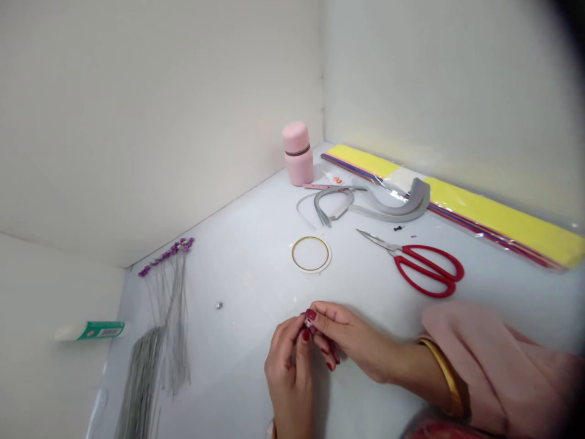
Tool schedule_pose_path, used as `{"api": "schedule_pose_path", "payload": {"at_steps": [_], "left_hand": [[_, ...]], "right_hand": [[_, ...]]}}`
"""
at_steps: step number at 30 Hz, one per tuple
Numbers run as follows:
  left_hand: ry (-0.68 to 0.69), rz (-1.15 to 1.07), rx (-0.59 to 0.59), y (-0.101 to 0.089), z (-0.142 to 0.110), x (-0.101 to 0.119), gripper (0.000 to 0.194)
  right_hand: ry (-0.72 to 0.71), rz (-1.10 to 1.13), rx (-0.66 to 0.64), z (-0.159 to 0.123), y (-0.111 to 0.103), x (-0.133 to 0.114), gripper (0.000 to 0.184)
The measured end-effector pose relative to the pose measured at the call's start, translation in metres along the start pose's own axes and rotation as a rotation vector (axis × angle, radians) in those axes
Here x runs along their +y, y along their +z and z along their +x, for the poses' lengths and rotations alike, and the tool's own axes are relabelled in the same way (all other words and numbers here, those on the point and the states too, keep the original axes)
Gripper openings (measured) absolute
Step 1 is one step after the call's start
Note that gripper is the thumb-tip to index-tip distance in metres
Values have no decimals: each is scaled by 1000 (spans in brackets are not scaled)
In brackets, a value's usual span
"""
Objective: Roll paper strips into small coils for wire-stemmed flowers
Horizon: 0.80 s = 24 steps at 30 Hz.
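My left hand (289, 372) and my right hand (350, 338) meet low in the middle of the white table (247, 256). Both pinch together at the fingertips on a tiny pale piece (309, 327) that I cannot make out. My right wrist wears a yellow bangle (444, 372) under a pink sleeve (503, 366). A thin gold ring (311, 253) lies flat just beyond the hands. Red-handled scissors (423, 263) lie shut to the right of it.
A bundle of thin grey wires (155, 353), some tipped with purple beads (167, 253), lies at the left. Beside it lies a glue tube (89, 331). A pink jar (297, 152), grey paper strips (388, 204) and a pack of coloured paper strips (479, 213) lie at the back.
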State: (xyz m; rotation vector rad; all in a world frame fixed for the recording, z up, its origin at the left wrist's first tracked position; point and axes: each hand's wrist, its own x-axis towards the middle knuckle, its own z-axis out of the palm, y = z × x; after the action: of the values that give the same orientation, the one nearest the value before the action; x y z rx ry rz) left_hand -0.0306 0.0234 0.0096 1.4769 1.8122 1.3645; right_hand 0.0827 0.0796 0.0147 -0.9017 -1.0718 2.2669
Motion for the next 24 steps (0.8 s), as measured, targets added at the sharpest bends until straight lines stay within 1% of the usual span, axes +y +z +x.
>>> {"api": "schedule_pose_path", "payload": {"at_steps": [2, 4, 7, 10, 12, 14, 17, 20, 24], "left_hand": [[54, 73, -63, -2, -3, -5, 20], [100, 143, -75, -3, -4, -7, 21], [149, 200, -50, -5, -4, -8, 21], [170, 212, -23, -5, -3, -6, 20], [168, 204, -19, -5, -2, -5, 20], [180, 193, -17, -5, -3, -5, 20], [233, 182, 1, -4, -5, -7, 23], [270, 190, 35, -4, -8, -10, 24], [296, 210, 55, -2, -9, -10, 26]], "right_hand": [[-15, -53, -4, 0, -1, 0, 30], [-47, -166, -19, 0, -3, 0, 31], [-141, -473, -53, -1, -8, -4, 28], [-246, -836, -71, -3, -14, -8, 18], [-276, -1015, -68, -4, -16, -10, 12], [-287, -1144, -68, -6, -15, -11, 8], [-294, -1261, -80, -8, -12, -13, 11], [-297, -1327, -92, -10, -9, -14, 14], [-337, -1401, -79, -8, -9, -8, 15]]}}
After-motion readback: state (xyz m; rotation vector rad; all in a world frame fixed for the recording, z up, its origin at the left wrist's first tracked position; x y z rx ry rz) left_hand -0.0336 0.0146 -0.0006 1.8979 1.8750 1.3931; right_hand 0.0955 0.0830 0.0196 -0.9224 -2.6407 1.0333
